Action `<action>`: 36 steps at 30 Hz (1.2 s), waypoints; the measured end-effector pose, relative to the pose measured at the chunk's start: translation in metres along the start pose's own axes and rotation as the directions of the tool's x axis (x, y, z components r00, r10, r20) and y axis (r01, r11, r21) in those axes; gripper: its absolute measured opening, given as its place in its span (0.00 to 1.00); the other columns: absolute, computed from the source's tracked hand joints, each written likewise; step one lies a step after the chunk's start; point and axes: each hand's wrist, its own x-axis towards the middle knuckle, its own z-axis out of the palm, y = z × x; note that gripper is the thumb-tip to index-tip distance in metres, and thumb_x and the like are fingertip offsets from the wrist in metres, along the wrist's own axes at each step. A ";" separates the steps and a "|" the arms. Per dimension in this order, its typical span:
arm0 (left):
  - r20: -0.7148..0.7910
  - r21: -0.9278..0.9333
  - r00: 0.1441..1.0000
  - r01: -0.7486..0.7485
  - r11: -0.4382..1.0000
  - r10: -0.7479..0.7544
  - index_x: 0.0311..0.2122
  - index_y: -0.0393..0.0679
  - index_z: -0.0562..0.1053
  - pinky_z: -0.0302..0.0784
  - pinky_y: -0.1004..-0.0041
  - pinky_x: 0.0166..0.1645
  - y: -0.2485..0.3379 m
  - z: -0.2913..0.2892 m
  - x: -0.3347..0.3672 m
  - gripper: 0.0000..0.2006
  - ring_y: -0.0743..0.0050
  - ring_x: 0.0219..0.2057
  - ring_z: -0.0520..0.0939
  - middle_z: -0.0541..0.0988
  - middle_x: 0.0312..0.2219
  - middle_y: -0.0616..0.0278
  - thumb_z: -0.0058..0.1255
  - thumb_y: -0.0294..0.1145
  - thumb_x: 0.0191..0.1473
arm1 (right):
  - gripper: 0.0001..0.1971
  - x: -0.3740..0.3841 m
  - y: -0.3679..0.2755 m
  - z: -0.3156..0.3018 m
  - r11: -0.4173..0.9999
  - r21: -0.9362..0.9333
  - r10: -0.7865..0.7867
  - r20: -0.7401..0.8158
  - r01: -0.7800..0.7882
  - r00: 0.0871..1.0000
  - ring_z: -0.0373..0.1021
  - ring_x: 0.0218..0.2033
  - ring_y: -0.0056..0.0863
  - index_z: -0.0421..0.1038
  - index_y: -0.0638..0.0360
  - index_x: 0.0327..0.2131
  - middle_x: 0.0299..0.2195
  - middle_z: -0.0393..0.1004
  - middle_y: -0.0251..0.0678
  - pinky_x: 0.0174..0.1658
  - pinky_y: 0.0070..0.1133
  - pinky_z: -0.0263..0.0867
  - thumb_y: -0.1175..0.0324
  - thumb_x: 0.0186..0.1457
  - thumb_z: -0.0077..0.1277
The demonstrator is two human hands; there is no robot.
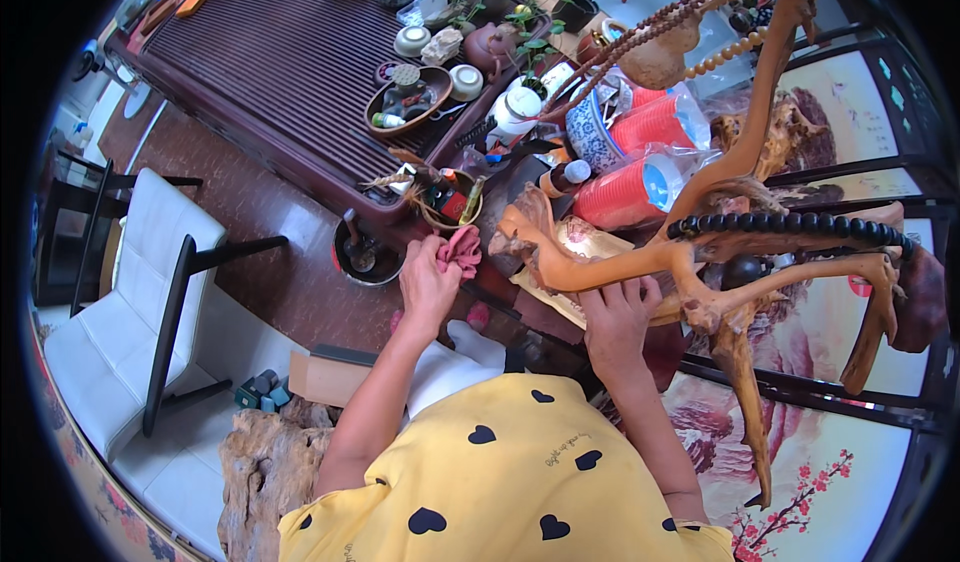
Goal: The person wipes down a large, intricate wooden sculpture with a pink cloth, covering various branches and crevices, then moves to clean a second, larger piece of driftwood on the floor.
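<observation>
Cloth (462,250), deep pink and crumpled; in left hand (430,280)

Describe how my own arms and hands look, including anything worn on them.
Your left hand and right hand are bare, with no gloves visible. Both forearms are uncovered too: no sleeve, watch or bracelet shows on them. Your yellow top is printed with black hearts.
</observation>
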 end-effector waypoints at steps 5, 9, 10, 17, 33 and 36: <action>0.083 -0.075 0.995 -0.052 0.996 0.058 0.39 0.41 0.75 0.73 0.53 0.40 0.010 0.019 -0.012 0.14 0.41 0.34 0.78 0.73 0.32 0.47 0.54 0.25 0.43 | 0.15 0.006 0.010 -0.005 0.998 0.026 -0.059 -0.043 0.060 0.997 0.67 0.51 0.34 0.77 0.53 0.46 0.46 0.75 0.34 0.56 0.40 0.50 0.67 0.55 0.53; -0.090 -0.142 0.990 -0.117 0.983 0.105 0.40 0.39 0.75 0.74 0.62 0.37 0.018 0.026 -0.016 0.15 0.53 0.31 0.77 0.74 0.31 0.51 0.56 0.21 0.42 | 0.15 0.005 0.017 -0.001 0.997 0.048 -0.064 -0.047 0.066 0.997 0.68 0.51 0.33 0.77 0.52 0.47 0.46 0.75 0.33 0.56 0.41 0.49 0.68 0.55 0.52; -0.110 -0.131 0.989 -0.112 0.985 0.098 0.41 0.39 0.74 0.74 0.62 0.37 0.021 0.025 -0.016 0.16 0.53 0.31 0.77 0.74 0.33 0.51 0.56 0.21 0.42 | 0.15 0.004 0.018 -0.001 0.997 0.053 -0.058 -0.038 0.060 0.998 0.68 0.51 0.33 0.77 0.52 0.47 0.46 0.75 0.33 0.56 0.41 0.49 0.68 0.55 0.52; -0.086 0.125 0.980 -0.170 0.977 0.181 0.43 0.43 0.75 0.75 0.59 0.37 0.000 0.015 -0.013 0.16 0.48 0.32 0.77 0.73 0.35 0.51 0.52 0.22 0.45 | 0.18 0.003 0.022 -0.001 0.995 0.071 -0.061 -0.033 0.063 0.998 0.68 0.50 0.34 0.77 0.53 0.49 0.46 0.75 0.34 0.56 0.37 0.52 0.72 0.53 0.50; 0.091 0.082 0.991 -0.110 0.991 0.102 0.45 0.44 0.75 0.75 0.53 0.39 0.001 0.032 -0.045 0.17 0.40 0.36 0.78 0.71 0.36 0.48 0.54 0.25 0.46 | 0.16 -0.012 0.043 -0.028 0.964 0.157 -0.200 -0.108 0.215 0.974 0.66 0.47 0.43 0.77 0.56 0.43 0.44 0.72 0.38 0.51 0.36 0.59 0.78 0.47 0.54; 0.138 0.090 0.984 -0.127 0.988 0.114 0.44 0.43 0.75 0.74 0.53 0.38 0.001 0.030 -0.043 0.16 0.41 0.34 0.77 0.70 0.34 0.48 0.55 0.26 0.46 | 0.15 -0.053 0.048 -0.023 0.957 0.260 -0.069 -0.217 0.125 0.974 0.68 0.41 0.42 0.77 0.59 0.40 0.37 0.74 0.39 0.45 0.33 0.64 0.81 0.47 0.53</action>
